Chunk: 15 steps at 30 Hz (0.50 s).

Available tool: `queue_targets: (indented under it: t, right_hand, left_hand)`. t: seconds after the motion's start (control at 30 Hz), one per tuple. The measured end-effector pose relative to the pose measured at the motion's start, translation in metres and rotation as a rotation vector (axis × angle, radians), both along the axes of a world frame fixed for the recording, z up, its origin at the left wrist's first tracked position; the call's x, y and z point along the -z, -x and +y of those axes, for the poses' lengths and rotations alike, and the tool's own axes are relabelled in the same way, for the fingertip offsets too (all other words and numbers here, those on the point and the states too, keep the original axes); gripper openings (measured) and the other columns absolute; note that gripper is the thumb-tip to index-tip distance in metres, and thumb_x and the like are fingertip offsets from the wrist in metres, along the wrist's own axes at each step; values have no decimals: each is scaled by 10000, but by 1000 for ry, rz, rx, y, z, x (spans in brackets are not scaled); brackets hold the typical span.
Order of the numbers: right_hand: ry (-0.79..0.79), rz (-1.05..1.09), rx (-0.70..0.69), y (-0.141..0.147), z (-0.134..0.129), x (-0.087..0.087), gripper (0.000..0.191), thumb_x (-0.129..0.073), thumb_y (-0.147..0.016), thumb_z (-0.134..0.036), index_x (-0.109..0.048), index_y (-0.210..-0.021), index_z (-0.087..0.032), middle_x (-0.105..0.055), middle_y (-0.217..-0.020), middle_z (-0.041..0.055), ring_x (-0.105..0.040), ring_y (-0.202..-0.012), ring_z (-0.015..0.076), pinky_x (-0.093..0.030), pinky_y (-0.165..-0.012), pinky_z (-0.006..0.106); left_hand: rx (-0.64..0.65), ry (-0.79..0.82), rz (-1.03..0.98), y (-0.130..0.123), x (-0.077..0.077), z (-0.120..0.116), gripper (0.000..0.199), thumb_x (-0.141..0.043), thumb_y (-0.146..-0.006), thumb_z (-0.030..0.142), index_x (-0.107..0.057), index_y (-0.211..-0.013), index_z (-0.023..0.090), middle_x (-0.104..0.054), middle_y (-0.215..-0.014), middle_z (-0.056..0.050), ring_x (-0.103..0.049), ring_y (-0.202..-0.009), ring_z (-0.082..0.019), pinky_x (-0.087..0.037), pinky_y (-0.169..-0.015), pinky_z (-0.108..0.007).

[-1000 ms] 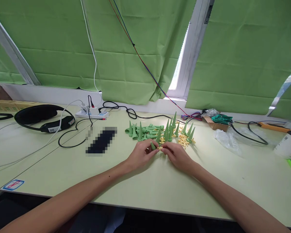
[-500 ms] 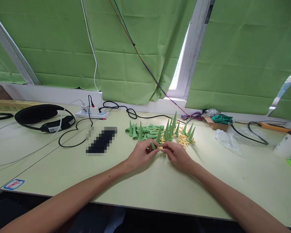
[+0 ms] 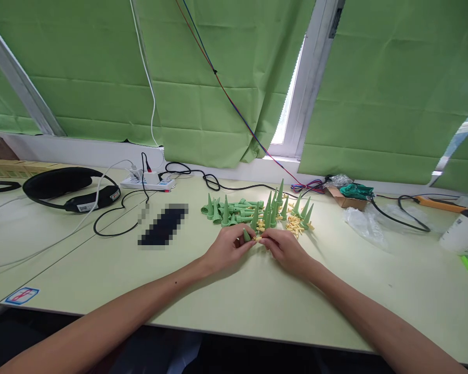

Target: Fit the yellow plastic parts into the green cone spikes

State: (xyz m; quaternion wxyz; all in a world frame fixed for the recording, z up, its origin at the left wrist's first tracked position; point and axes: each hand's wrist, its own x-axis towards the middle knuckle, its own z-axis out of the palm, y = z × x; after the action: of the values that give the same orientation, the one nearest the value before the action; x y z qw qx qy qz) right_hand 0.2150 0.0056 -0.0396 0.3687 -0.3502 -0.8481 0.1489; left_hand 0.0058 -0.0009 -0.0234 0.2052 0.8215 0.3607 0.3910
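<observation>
My left hand (image 3: 226,248) is closed around a small green cone (image 3: 246,236), its tip pointing up between thumb and fingers. A tiny yellow plastic piece (image 3: 258,239) sits between the two hands' fingertips, pinched by my right hand (image 3: 287,250). Whether the left fingertips also grip it I cannot tell. Just behind the hands stand several upright green cones (image 3: 274,212). More green cones (image 3: 244,208) lie on their sides to the left of those, and a heap of small yellow pieces (image 3: 295,225) is to the right.
A table (image 3: 234,301) runs beneath everything. On its left are a black headset-like band (image 3: 72,189), a power strip (image 3: 148,182) and loose cables. To the right are a small cardboard box (image 3: 347,200), a clear plastic bag (image 3: 364,228) and a white cup-like container (image 3: 464,231).
Both hands stay in nearly the same place. The yellow piece at the fingertips has turned slightly, with a small shift of the right fingers.
</observation>
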Motion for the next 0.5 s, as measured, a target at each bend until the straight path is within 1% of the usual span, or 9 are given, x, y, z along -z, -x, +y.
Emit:
queue_targets:
  t: [0.1, 0.2, 0.3, 0.37, 0.5]
  right_hand:
    - [-1, -1, 7, 1, 0, -2, 278, -472, -1003, -281, -577, -762, -191, -596, -677, 3, -523, -625, 143, -377, -611, 257]
    - [2, 6, 14, 2, -1, -3, 187, -496, -995, -281, -618, -883, -194, -626, -712, 8, -554, -634, 150, -403, -625, 266]
    - [13, 25, 7, 2, -1, -2, 129, -513, -985, -269, -621, -994, -199, -643, -730, 11, -576, -623, 155, -427, -625, 274]
    - [11, 27, 1, 1, -1, -2, 123, -510, -982, -255, -618, -1001, -201, -643, -723, 11, -583, -617, 156, -436, -625, 277]
    - [2, 28, 3, 2, 0, 0, 113, -512, -976, -228, -620, -956, -201, -629, -688, 1, -573, -602, 150, -432, -628, 273]
  left_hand:
    - [-7, -2, 3, 0, 0, 0, 124, -594, -898, 270, -667, -913, 171, -702, -926, -41, -598, -663, -117, -492, -556, -225]
    - [-10, 2, -3, 0, 1, 1, 131, -588, -904, 275, -667, -931, 174, -699, -912, -39, -598, -671, -120, -492, -558, -225]
    - [-17, 1, -18, 0, 1, 2, 145, -591, -906, 293, -669, -932, 172, -702, -910, -41, -590, -657, -118, -492, -552, -226]
    - [-17, 2, -26, 0, 1, 2, 157, -595, -906, 306, -669, -934, 170, -702, -913, -44, -585, -647, -116, -492, -547, -227]
    - [-17, 14, -20, 0, 1, 1, 166, -592, -909, 313, -671, -930, 168, -702, -929, -48, -590, -658, -118, -493, -551, -230]
